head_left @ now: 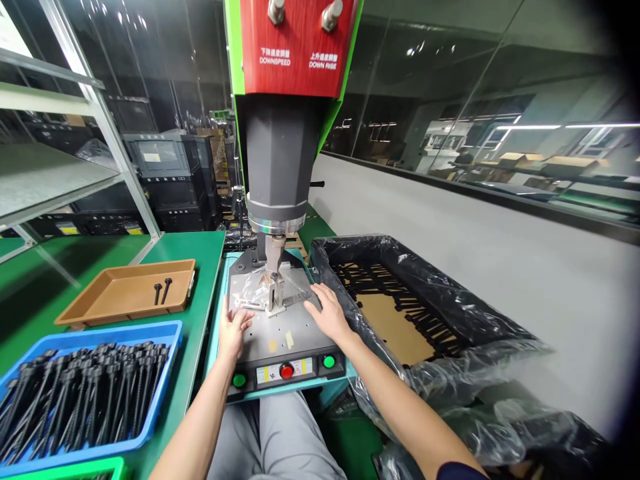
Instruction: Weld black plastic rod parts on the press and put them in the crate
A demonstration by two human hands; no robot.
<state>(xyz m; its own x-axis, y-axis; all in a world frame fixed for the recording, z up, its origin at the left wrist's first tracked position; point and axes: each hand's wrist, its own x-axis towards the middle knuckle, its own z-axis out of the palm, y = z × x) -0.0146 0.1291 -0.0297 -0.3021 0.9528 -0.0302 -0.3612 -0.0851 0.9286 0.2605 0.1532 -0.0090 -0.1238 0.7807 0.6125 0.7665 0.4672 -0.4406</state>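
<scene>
My left hand (235, 331) is at the left side of the press machine's grey metal base plate (255, 340), fingers apart and holding nothing. On the plate's right side, my right hand (327, 312) has its fingers stretched out and also holds nothing. Between the hands stands a small metal fixture (275, 293), with clear plastic film (249, 288) around it. A narrow metal horn (275, 253) points down right above the fixture; I cannot tell whether they touch. Closer to me, the control panel has green buttons (329, 361) and a red button (287, 371).
On the green table at left, a brown tray (107, 293) holds two black bolt-shaped parts (163, 291). A blue tray (173, 333) is full of long black parts (90, 393). To the right, a bin lined with black plastic (430, 277) holds cardboard and black parts.
</scene>
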